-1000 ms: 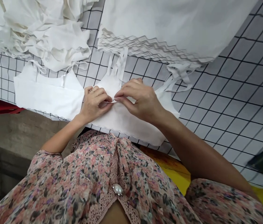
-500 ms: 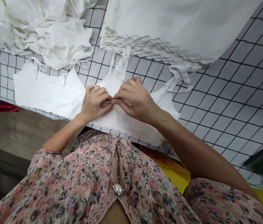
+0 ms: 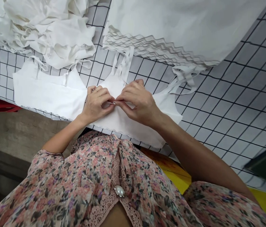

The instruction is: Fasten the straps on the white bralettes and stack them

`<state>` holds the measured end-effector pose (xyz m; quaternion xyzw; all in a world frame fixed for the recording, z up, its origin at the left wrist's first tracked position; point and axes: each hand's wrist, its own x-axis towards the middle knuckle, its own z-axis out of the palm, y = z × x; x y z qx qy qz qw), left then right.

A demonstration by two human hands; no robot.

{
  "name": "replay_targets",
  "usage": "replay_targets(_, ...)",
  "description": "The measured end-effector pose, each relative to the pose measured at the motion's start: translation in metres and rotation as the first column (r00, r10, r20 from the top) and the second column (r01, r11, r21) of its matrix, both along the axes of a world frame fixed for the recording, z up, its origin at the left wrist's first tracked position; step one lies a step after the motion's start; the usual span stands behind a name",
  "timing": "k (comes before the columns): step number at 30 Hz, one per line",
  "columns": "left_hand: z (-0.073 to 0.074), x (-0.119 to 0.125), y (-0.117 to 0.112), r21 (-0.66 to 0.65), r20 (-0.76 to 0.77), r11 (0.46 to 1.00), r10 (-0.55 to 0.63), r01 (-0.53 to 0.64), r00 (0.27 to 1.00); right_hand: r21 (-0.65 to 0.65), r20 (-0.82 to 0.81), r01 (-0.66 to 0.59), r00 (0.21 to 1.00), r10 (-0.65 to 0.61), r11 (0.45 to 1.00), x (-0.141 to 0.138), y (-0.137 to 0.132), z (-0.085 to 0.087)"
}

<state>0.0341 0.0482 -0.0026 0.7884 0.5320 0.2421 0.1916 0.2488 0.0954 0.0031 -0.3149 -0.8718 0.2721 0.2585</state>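
White sleeveless fabric top with thin straps point(image 3: 128, 124) lies flat on the near edge of a white counter ruled with a black grid point(image 3: 217, 104), just in front of the person. Both hands are on its middle. The left hand point(image 3: 97, 104), wearing a ring point(image 3: 95, 90), and the right hand point(image 3: 138, 105) are closed in a pinch, thumb and forefinger tips meeting around a thin silvery pin point(image 3: 113, 102) at the cloth.

Just to the left, touching the first, lies a second white strappy top point(image 3: 45, 93). Far left is a loose heap of crumpled white cloth point(image 3: 40, 28). Far right is a neat stack of white cut pieces with zigzag edges point(image 3: 170, 28), with loose white straps point(image 3: 184, 77) trailing from under it toward the top.

Nearest the camera is the person's pink floral blouse point(image 3: 87, 183) with a pearl button point(image 3: 119, 191). A yellow surface point(image 3: 175, 171) shows below the counter edge.
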Motion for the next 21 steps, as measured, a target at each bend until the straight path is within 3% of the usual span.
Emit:
replay_targets(14,0.002,0.0,-0.001,-0.052,-0.007,0.999,0.01,-0.011,1.0,-0.042,-0.069,0.067,0.995,-0.07,0.997,0.002,-0.012,-0.002)
replay_targets(21,0.002,0.0,0.0,-0.027,0.024,1.0,0.002,-0.001,1.0,0.042,-0.146,0.126,0.982,-0.119,0.991,0.0,-0.02,-0.007)
